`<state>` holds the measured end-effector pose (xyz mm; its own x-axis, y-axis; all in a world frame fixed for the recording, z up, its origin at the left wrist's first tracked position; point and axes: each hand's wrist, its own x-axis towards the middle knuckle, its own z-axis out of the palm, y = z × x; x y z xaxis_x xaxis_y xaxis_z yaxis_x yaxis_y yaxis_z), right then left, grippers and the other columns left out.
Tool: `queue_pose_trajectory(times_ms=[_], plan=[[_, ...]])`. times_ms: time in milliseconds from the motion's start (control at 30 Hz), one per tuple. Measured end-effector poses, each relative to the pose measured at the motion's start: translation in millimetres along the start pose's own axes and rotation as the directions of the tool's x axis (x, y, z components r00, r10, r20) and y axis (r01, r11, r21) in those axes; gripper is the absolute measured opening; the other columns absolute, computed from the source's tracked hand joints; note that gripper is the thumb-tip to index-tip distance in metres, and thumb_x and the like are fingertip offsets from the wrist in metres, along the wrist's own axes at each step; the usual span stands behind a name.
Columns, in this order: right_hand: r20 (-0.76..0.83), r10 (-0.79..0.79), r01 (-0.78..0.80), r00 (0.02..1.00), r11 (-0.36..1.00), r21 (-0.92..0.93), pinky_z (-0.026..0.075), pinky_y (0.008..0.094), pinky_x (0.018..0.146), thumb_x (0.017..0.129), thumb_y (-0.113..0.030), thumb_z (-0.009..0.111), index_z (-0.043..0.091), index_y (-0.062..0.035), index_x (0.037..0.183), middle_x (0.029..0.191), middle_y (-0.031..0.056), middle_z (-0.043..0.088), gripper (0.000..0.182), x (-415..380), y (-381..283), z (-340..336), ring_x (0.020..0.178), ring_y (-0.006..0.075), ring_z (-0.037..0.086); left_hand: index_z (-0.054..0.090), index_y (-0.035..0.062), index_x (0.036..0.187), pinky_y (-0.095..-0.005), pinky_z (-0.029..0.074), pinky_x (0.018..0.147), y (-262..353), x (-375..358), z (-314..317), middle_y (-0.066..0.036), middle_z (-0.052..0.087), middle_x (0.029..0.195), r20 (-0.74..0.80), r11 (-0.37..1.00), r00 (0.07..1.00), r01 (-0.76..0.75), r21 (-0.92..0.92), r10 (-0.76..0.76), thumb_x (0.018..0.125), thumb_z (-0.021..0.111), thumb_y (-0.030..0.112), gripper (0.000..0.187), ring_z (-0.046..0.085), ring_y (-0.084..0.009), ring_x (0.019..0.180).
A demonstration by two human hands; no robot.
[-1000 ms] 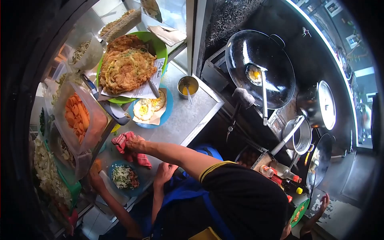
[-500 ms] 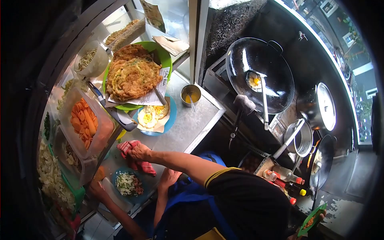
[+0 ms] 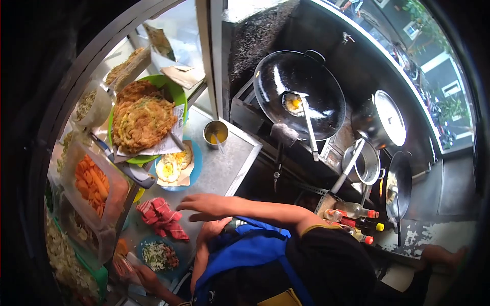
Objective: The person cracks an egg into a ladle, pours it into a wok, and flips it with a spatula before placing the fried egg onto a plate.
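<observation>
My right hand (image 3: pixel 201 205) is stretched across my front, fingers extended and apart, holding nothing. Just left of its fingertips a crumpled red checked cloth (image 3: pixel 162 217) lies on the metal counter. Below my right forearm, my left hand (image 3: pixel 214 226) is bent in against my blue apron (image 3: pixel 229 252); its fingers are partly hidden, so its grip does not show. A bowl of chopped greens and reddish pieces (image 3: pixel 159 256) stands below the cloth. Two fried eggs (image 3: pixel 173 166) lie on paper on a blue plate, up from the cloth. A metal cup (image 3: pixel 216 133) holds yellow liquid and a utensil.
Another person's hand (image 3: pixel 135 270) holds a clear packet at lower left. A second person's arm (image 3: pixel 443 256) shows at far right. A black wok (image 3: pixel 301 76) holds an egg on a ladle. Omelettes (image 3: pixel 145 120), carrots (image 3: pixel 92 183) and several bottles (image 3: pixel 357 209) surround the workspace.
My right hand has let go of the red cloth and drawn back to the right, fingers opening. The view has shifted. The other person's hand at lower left now has a clear packet.
</observation>
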<state>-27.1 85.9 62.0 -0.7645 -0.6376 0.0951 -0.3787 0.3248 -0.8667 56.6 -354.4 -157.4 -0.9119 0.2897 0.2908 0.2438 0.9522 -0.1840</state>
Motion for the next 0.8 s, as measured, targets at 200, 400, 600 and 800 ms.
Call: queue_pose_trajectory(times_ms=[200,400,600,800], plan=[[-0.357,0.455,-0.412,0.815,0.89,0.193,0.053,0.0397,0.087,0.094,-0.017,0.061,0.061,-0.0042,0.118,0.108,0.0152,0.066,0.027,-157,-31,-101,0.102,0.0309,0.065,0.069,0.0045,0.112,-0.031,0.05,0.084,270,183,-152,-0.01,0.072,0.101,0.471,0.271,0.525,0.413,-0.869,0.709,0.094,0.063,0.028,0.031,0.065,-0.0178,0.093],[-0.939,0.186,-0.751,0.289,0.652,-0.102,0.049,0.0397,0.086,0.09,-0.007,0.059,0.06,-0.006,0.112,0.106,0.0155,0.06,0.022,-245,-7,-132,0.098,0.0323,0.059,0.068,0.0068,0.116,-0.0319,0.051,0.086,293,201,-162,-0.011,0.07,0.105,0.486,0.311,0.457,0.407,-0.859,0.745,0.093,0.063,0.03,0.033,0.066,-0.0201,0.094],[-0.884,0.446,-0.969,0.14,0.245,-0.03,0.052,0.0508,0.082,0.081,-0.013,0.071,0.048,-0.0124,0.131,0.119,0.0214,0.049,0.055,-286,58,-132,0.098,0.0437,0.059,0.064,0.003,0.12,-0.0313,0.051,0.085,306,209,-167,-0.011,0.071,0.102,0.476,0.284,0.422,0.441,-0.852,0.772,0.092,0.064,0.028,0.038,0.066,-0.0173,0.093],[-0.846,0.525,-0.972,0.093,0.233,0.038,0.053,0.0544,0.073,0.089,-0.013,0.055,0.038,-0.0201,0.144,0.108,0.0258,0.052,0.058,-291,89,-151,0.084,0.0454,0.065,0.063,0.001,0.122,-0.03,0.051,0.084,309,215,-165,-0.009,0.072,0.097,0.467,0.305,0.45,0.387,-0.87,0.761,0.092,0.063,0.023,0.037,0.066,-0.0157,0.091]])
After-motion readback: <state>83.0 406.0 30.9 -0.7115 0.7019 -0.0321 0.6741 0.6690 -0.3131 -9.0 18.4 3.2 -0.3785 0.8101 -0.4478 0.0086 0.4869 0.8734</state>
